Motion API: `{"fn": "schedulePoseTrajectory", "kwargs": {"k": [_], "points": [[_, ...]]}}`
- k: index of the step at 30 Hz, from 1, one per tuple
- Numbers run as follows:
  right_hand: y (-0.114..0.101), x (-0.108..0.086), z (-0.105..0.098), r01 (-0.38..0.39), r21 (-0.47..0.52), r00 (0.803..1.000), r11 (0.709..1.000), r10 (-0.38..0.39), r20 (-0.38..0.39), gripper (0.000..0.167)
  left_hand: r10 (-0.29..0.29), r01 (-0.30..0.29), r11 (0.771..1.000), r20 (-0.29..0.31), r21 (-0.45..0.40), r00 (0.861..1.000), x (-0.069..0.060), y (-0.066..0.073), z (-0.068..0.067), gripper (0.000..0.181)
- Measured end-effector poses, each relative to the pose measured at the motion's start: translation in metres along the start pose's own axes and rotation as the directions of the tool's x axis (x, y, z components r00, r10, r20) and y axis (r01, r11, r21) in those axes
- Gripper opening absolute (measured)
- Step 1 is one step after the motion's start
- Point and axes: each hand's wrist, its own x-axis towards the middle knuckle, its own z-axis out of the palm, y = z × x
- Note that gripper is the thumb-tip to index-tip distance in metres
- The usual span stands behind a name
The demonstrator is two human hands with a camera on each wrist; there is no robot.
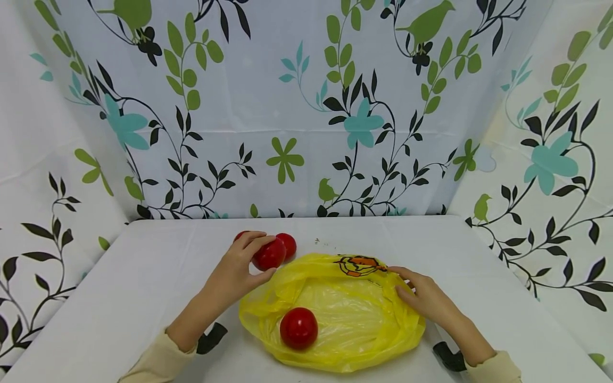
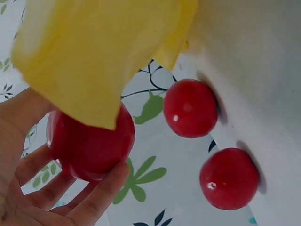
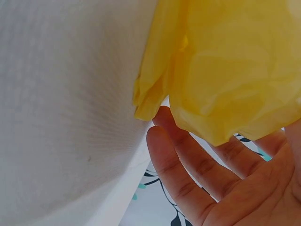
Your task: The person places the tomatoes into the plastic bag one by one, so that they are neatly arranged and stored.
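Observation:
A yellow plastic bag [image 1: 354, 319] lies spread with its mouth open, and one red tomato-like ball [image 1: 299, 329] is inside at its left. My left hand [image 1: 234, 268] holds another red ball [image 1: 269, 254] beside the bag's upper left edge; in the left wrist view the fingers curve round this ball [image 2: 89, 146], partly behind yellow plastic [image 2: 84, 56]. My right hand [image 1: 426, 298] is at the bag's right rim; the right wrist view has its fingers [image 3: 176, 174] loosely extended against the plastic [image 3: 235, 70].
Two more red balls stand on the white table [image 1: 143, 276] behind my left hand, one [image 1: 287, 246] to its right and one mostly hidden [image 1: 241, 234]; the left wrist view has both [image 2: 190, 108], [image 2: 229, 179]. A patterned curtain [image 1: 230, 106] hangs behind and at both sides.

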Motion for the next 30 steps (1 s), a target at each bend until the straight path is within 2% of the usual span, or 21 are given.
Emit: {"fn": "schedulePoseTrajectory", "kwargs": {"k": [15,23,30], "points": [[0.001,0.000,0.001,0.001,-0.017,1.000,1.000,-0.001,-0.010,0.040,0.082,-0.082,0.997,0.030,0.009,0.996,-0.002,0.025,0.000,0.063],[0.000,-0.001,0.001,-0.018,-0.018,1.000,1.000,0.018,-0.004,0.041,0.061,-0.057,0.996,0.080,-0.062,0.995,-0.001,0.032,0.003,0.062],[0.000,0.000,0.001,-0.025,-0.010,1.000,1.000,0.025,0.000,0.041,0.047,-0.037,0.997,0.144,-0.072,0.988,-0.004,0.034,0.010,0.064]]}}
